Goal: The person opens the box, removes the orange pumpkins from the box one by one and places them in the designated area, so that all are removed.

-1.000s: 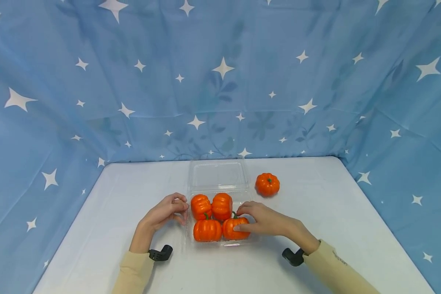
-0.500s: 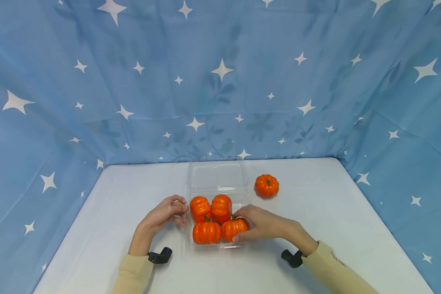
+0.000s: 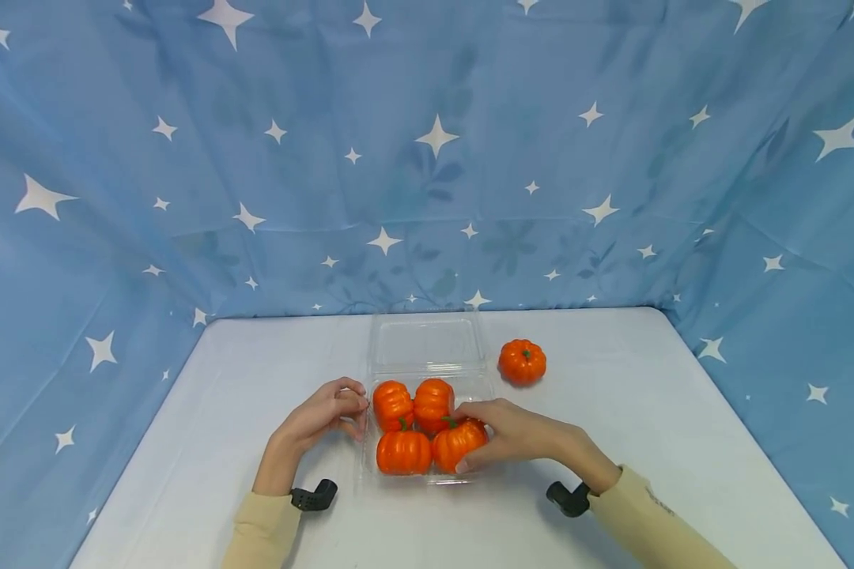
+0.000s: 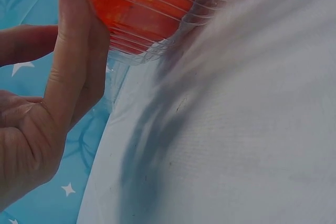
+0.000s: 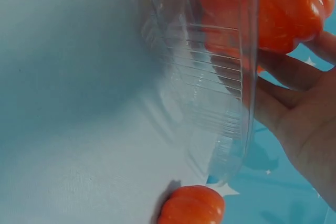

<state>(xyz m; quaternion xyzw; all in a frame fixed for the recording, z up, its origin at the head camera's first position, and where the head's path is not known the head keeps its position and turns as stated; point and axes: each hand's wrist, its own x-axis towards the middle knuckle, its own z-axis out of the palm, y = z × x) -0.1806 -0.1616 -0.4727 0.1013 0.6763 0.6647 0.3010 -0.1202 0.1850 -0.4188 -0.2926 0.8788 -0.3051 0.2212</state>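
A clear plastic clamshell box (image 3: 427, 479) lies with its lid (image 3: 427, 342) folded back, and several small orange toy pumpkins sit in its base. My right hand (image 3: 508, 435) grips the front right pumpkin (image 3: 459, 445), thumb at its near side and fingers at its far side. In the right wrist view those fingers reach inside the box wall, under the pumpkin's edge. My left hand (image 3: 327, 415) touches the box's outer left wall with extended fingers, also seen in the left wrist view. Beside the held one lies the front left pumpkin (image 3: 404, 453); behind are two others, the left one (image 3: 393, 406) and the right one (image 3: 434, 405).
A loose orange pumpkin (image 3: 523, 362) rests on the white table (image 3: 612, 395), to the right of the lid. A blue curtain (image 3: 427, 174) with white stars hangs behind and on both sides.
My right thumb has slid from the pumpkin's top toward its near side, and the fingers now grip it. The pumpkin has tilted slightly. My left hand stays at the box wall.
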